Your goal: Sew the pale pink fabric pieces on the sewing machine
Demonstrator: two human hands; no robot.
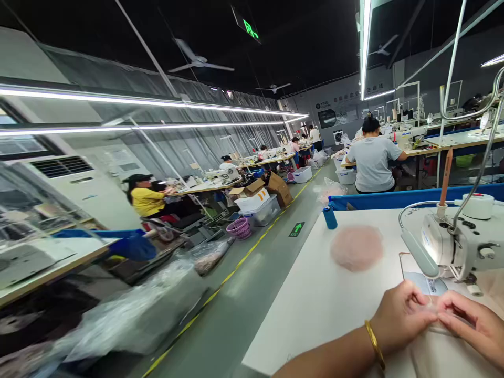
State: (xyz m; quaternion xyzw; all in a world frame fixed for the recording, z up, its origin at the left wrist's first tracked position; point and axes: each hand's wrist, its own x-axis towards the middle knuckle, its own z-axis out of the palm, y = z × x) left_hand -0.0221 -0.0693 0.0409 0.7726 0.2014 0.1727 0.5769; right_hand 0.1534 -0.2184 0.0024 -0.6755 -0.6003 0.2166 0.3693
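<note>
The step in hand looks like lining up sheer pale fabric by its edge, just in front of the needle area of the sewing machine. The left hand and right hand nearly meet there, each grip pinching the fabric between thumb and fingers. The next move, I judge, calls for the 2 grips to keep that edge even and flat. On the white surface, 1 rounded pink sheer piece lies apart from the hands, with a blue thread spool just beyond it.

Containers stand along the aisle: a purple openwork basket, whose contents I cannot make out; beside it a clear plastic bin bearing a white box; and, farther off, a white bin, too small to read inside. A clear plastic bag on the floor seems to hold pinkish material.
</note>
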